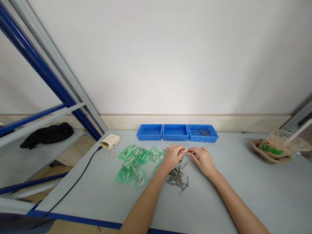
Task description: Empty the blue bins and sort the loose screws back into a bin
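Head view: a small slim piece with a whitish end (186, 150) is pinched between the closed fingertips of the left hand (172, 156) and right hand (203, 159), apparently being handled by both. Nearby, loose metal pins (176, 178) are heaped on the grey counter (200, 208), beside green plastic packets (133, 162); three blue plastic bins (175, 137) are lined up behind.

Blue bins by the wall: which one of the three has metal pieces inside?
The right-hand blue bin, nearest the drink cup; several thin metal pieces lie in it, while the other two look empty.
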The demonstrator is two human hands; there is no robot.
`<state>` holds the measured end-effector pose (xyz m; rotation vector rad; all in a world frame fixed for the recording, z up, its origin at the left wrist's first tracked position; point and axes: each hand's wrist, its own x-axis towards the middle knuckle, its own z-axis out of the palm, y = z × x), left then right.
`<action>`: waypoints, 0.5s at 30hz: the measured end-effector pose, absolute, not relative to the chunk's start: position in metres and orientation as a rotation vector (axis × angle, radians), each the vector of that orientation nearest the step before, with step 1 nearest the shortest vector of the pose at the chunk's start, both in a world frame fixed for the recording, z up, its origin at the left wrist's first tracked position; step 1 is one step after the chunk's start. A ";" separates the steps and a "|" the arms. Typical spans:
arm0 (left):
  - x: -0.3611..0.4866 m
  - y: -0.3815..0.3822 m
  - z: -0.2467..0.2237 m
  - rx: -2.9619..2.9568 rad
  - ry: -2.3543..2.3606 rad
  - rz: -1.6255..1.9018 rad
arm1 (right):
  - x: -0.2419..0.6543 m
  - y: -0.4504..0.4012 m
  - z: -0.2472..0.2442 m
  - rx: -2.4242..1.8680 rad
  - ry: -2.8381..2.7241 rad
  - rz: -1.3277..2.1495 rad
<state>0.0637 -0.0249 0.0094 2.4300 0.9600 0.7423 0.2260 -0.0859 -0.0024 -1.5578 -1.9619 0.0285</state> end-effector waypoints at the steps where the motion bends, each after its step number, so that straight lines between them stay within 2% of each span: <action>1: 0.064 -0.025 0.010 2.423 0.956 0.746 | 0.226 -0.086 -0.003 -1.558 -1.960 0.025; 15: 0.064 -0.022 0.003 2.469 0.920 0.711 | 0.227 -0.086 -0.004 -1.554 -1.949 -0.014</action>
